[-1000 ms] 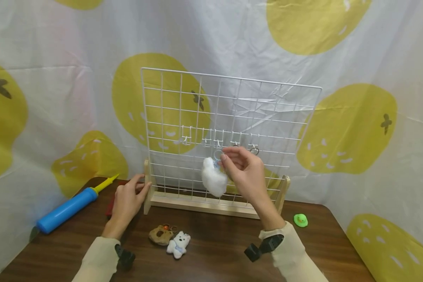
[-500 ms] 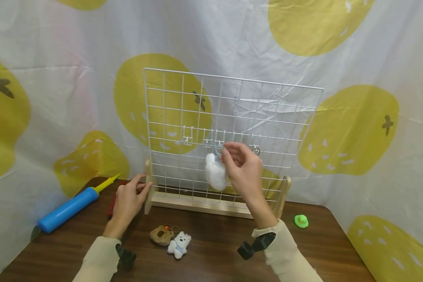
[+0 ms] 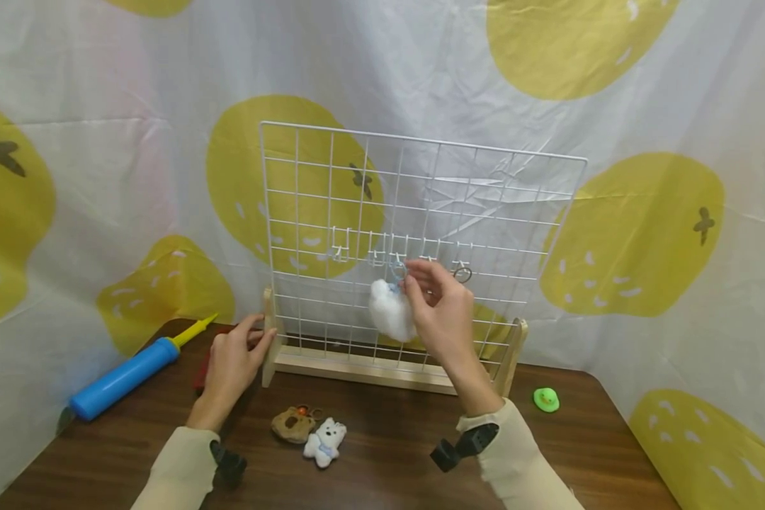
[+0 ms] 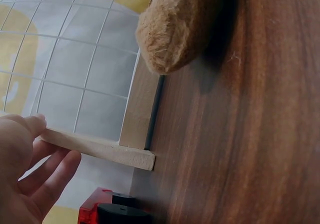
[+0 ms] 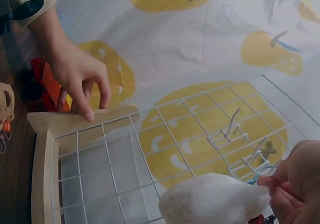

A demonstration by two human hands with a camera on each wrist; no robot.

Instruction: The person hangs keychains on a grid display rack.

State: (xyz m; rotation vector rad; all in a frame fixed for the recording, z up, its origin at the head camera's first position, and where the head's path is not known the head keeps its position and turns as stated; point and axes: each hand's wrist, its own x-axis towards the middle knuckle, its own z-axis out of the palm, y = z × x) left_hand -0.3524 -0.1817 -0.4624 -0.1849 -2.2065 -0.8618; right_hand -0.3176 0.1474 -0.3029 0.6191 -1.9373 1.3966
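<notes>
My right hand pinches the light blue ring of a white plush keychain. Its ring is at the middle hook of a white wire grid rack, and fingers partly cover the spot; I cannot tell whether it is over the hook. In the right wrist view the plush dangles in front of the wires. My left hand holds the rack's left wooden upright, thumb on one side and fingers on the other, as the left wrist view shows at the upright.
Several white hooks line the grid; a dark ring hangs at the right one. On the table lie a brown plush keychain, a white bear keychain, a blue pump, a green duck and a red object.
My right hand has brought the white plush keychain slightly forward and up, so its ring meets the middle hook. The left hand stays on the upright.
</notes>
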